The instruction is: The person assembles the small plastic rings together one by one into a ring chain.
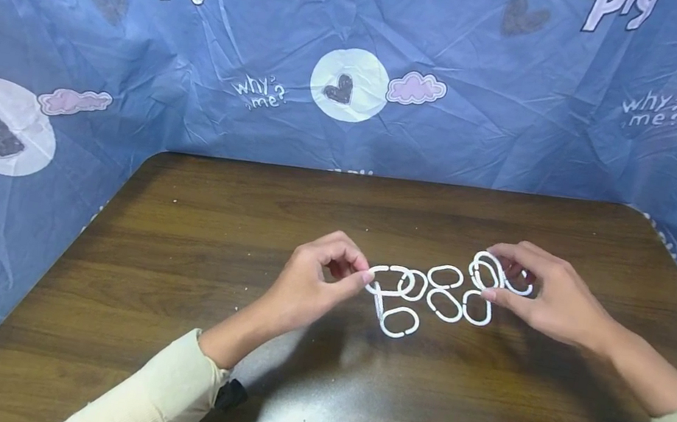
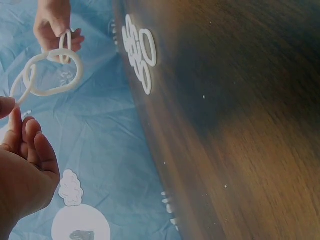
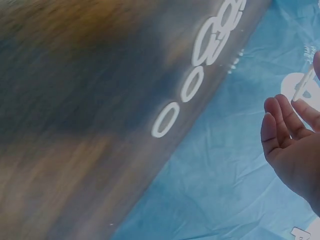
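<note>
Pinching with thumb and index finger, the left hand (image 1: 317, 278) grips one white ring (image 2: 33, 80), which is linked through a second ring (image 2: 55, 92). The right hand (image 1: 543, 290) also pinches, its thumb and index finger closed on one ring (image 3: 304, 84); whether that one is joined to its neighbour cannot be told. From the centre of the head view, the left hand sits at six o'clock, the right just past three, and the rings spread between them around four.

About ten rings show in all, but overlaps prevent a sure count. Between the hands, one upper ring (image 1: 448, 267) lies at twelve o'clock of one lower ring (image 1: 443, 319); another, a near ring (image 1: 476, 323), is at seven o'clock of the right hand. In the right wrist view, two single rings trail toward seven o'clock from an overlapping cluster on the one brown table (image 1: 212, 205).

Two pale sleeves (image 1: 157, 390) reach in from five and seven o'clock. Behind the table hangs blue cloth (image 1: 218, 124), printed with two pink clouds (image 1: 417, 89).
</note>
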